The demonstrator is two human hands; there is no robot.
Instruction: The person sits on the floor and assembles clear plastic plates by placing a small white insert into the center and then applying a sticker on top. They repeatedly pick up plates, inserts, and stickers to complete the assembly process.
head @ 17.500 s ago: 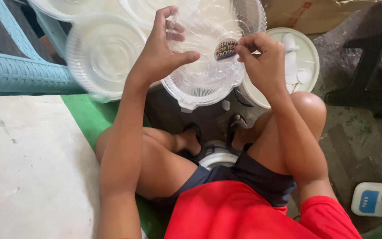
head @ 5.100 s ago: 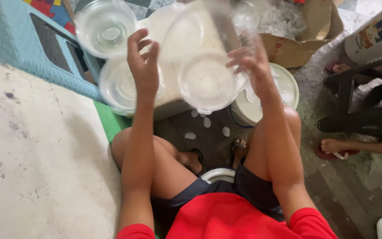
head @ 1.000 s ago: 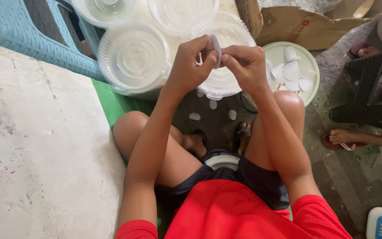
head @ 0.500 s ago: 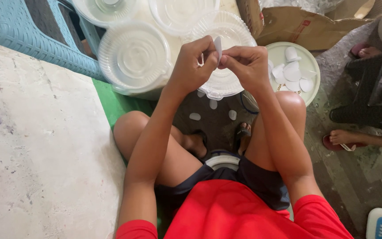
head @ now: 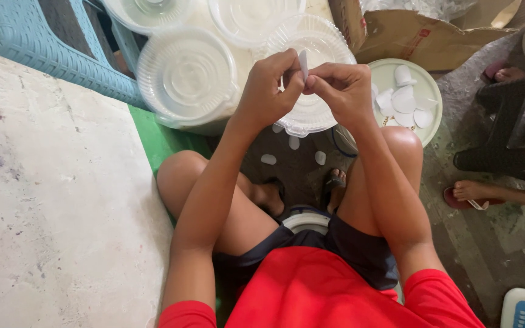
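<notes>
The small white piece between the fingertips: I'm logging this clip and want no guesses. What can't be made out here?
Head view only:
- The small white piece: mostly pinched between left hand and right hand; its shape and printed side are hidden.
- The clear plastic lid behind them: its middle is covered by both hands.
- The cardboard box: cut off by the top edge.
- The other person's foot: the rest lies off frame.

Red short-sleeved shirt, dark shorts, dark sandals.

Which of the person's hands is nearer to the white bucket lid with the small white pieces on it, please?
The right hand. It is just left of the white bucket lid, close to its rim, while the left hand is farther left, beyond the right hand.
</notes>
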